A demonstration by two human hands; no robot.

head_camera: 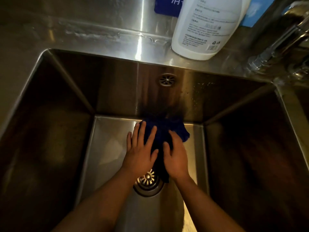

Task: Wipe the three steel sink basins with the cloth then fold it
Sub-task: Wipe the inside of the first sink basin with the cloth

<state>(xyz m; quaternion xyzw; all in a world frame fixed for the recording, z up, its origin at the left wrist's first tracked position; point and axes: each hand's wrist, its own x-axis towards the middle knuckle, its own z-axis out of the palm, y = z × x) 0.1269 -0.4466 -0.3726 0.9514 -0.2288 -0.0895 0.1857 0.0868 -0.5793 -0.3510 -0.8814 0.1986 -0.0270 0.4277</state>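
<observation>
Left hand (pixel 140 151) and right hand (pixel 176 158) flat, fingers spread, pressing the cloth (pixel 168 128): soft, limp, likely damp, so I'd pinch a corner.

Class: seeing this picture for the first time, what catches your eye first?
The left hand and right hand press a dark blue cloth on the steel basin floor, near the back wall. A round drain shines beneath the wrists, and a big white bottle stands on the ledge behind, upper right.

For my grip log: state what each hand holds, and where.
The left hand presses flat on the cloth, left part; right hand rests mid-cloth, grip unclear.
</observation>
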